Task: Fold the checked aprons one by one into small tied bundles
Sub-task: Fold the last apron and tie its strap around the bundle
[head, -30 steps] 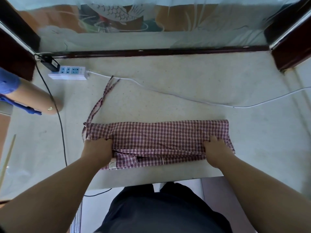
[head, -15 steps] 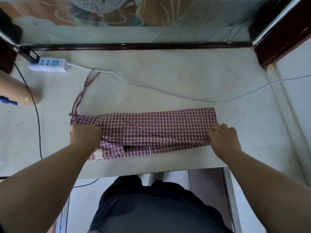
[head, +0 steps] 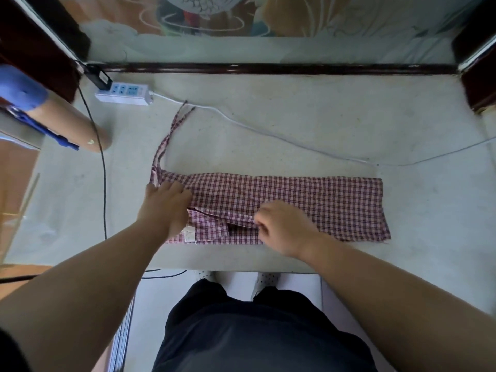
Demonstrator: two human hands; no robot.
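On the pale table [head: 268, 124] the checked apron [head: 316, 200] lies in a long folded strip by the near edge, w/ left hand [head: 166, 208] flat on its left end & right hand [head: 284, 229] pinching its near fold.

**Left hand flat, right hand pinching**

Our two bare forearms reach in over the front edge of the pale grey worktop [head: 295, 124], angling towards each other. Our left hand [head: 166, 208] lies palm down with its fingers straight and together, pressing on the left end of the red-and-white checked cloth apron [head: 322, 200]. Our right hand [head: 281, 229] sits near it, knuckles up and fingers curled, pinching a folded edge of that apron.
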